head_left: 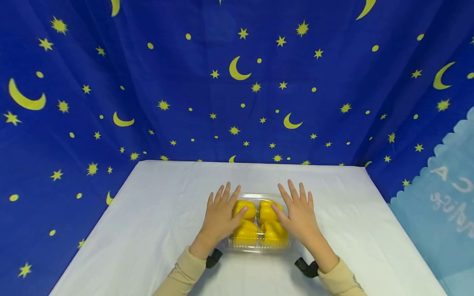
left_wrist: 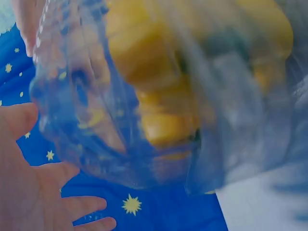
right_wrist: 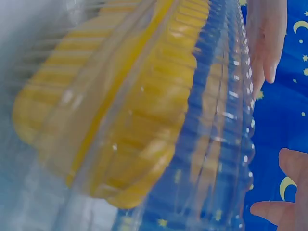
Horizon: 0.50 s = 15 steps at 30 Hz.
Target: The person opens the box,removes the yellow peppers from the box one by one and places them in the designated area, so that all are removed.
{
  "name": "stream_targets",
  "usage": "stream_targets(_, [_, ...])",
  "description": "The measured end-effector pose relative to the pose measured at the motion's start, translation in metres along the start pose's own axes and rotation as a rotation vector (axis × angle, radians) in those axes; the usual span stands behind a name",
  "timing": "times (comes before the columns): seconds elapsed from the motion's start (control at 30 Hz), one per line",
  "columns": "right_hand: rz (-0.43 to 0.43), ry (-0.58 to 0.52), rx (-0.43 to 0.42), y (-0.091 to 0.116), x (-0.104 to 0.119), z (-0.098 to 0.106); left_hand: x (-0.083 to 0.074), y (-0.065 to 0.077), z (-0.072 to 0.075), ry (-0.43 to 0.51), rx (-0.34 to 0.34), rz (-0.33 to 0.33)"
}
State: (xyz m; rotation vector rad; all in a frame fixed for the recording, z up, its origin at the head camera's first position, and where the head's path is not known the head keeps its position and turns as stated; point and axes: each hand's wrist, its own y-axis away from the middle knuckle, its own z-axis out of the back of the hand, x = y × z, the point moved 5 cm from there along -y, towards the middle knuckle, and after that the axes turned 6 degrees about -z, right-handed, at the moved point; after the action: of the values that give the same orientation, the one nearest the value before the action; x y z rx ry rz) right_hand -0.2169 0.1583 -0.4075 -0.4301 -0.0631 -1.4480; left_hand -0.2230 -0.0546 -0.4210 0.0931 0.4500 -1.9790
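Clear box w/ 4 yellow peppers sits approx. midway btwn L & R edges of worktop, well off far edge. L hand & R hand flank it, fingers spread, gripping nothing; contact unclear. Risk: uneven lift could tilt it & roll peppers; squeezing might buckle walls.

White lettering stands aslant on the light-blue scalloped cloth at the right of the head view. In its upper row, one character looks like a tilted capital A, and the curved one beside it could be a C or a U. The script-like line below, reaching the frame's edge, is too unclear to read.
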Motion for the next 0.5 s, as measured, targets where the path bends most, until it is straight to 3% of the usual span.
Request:
stream_targets(0.13, [-0.014,-0.022,0.013,-0.002,-0.004,0.001,0.011,-0.001,0.004,0.061,-0.001,0.025])
stream_targets(0.27, [-0.033,-0.059,0.020,-0.005,-0.012,0.003,0.030,-0.001,0.012,0.153,-0.034,0.095])
stream_targets(0.37, [-0.062,-0.107,0.029,-0.006,-0.022,0.004,0.045,0.001,0.014,0.236,-0.056,0.161])
stream_targets(0.5, [-0.116,-0.185,0.053,-0.004,-0.040,0.002,0.062,0.006,0.005,0.357,-0.066,0.275])
